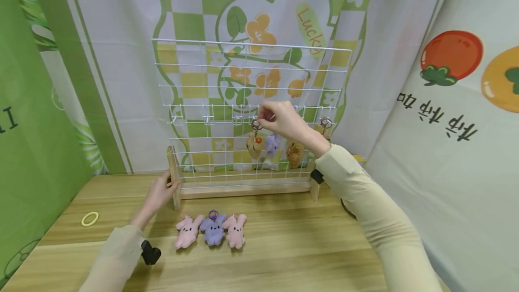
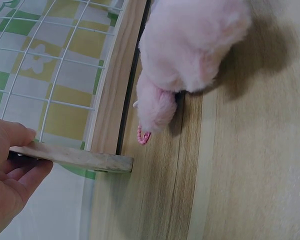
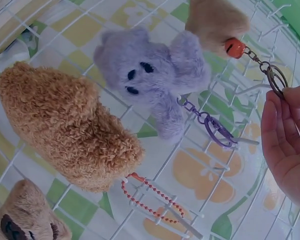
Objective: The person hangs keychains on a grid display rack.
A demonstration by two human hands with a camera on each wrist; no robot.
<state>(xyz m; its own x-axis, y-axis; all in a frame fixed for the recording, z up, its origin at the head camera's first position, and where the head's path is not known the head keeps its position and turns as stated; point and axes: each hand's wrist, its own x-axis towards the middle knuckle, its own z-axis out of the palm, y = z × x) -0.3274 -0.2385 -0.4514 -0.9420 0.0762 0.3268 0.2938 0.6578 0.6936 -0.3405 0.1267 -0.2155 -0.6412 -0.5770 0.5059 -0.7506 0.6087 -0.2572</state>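
Nearest the camera, a cream sleeve (image 1: 377, 211) leads to the right hand (image 1: 285, 120), whose thumb and fingers pinch the metal key ring (image 3: 284, 91) of a beige plush keychain (image 1: 253, 148). That keychain hangs below the fingers in front of a white wire grid (image 1: 251, 44), with an orange bell (image 3: 235, 48) on its chain; whether its ring is on a hook is hard to tell. Just beside it hang a purple plush (image 1: 272, 144) and a curly brown plush (image 1: 294, 153), then another brown plush (image 3: 27, 212) farther along. The left hand (image 1: 159, 193) grips the wooden end post (image 1: 173, 170) of the stand, thumb on one side, fingers on the other. On the tabletop (image 1: 284, 247) before the grid, a purple rabbit (image 1: 213, 232) lies between two pink rabbits (image 1: 188, 233). Well apart, to the left, lies a yellow ring (image 1: 84, 222). Behind everything hangs a checked curtain (image 1: 186, 28).
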